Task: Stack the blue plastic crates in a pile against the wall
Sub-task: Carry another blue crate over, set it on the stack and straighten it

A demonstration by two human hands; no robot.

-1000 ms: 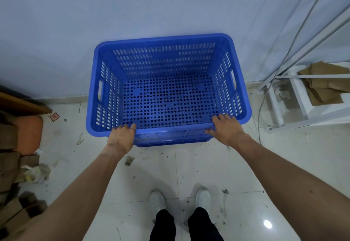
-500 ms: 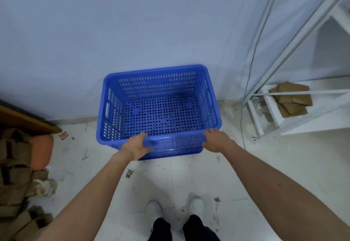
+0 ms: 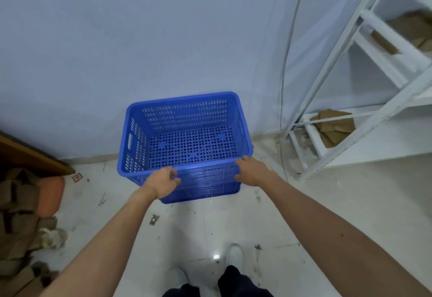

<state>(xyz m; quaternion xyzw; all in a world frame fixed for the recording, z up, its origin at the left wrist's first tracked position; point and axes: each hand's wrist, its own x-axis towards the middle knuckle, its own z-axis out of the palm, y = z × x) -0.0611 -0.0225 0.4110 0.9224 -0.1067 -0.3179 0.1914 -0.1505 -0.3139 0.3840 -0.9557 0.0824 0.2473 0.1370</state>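
I see my left hand [image 3: 163, 183] curled over the blue crate [image 3: 187, 142]'s near rim, fingertips hidden; my right hand [image 3: 251, 170] grips its corner. The crate sits on the floor, open-side up, its long axis along the wall [image 3: 140, 51] it nearly touches.

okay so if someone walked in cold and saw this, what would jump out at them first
The bright blue crate, empty, sits on the pale floor against the wall. Both hands meet its near rim: left hand and right hand. A white metal rack leans at right.
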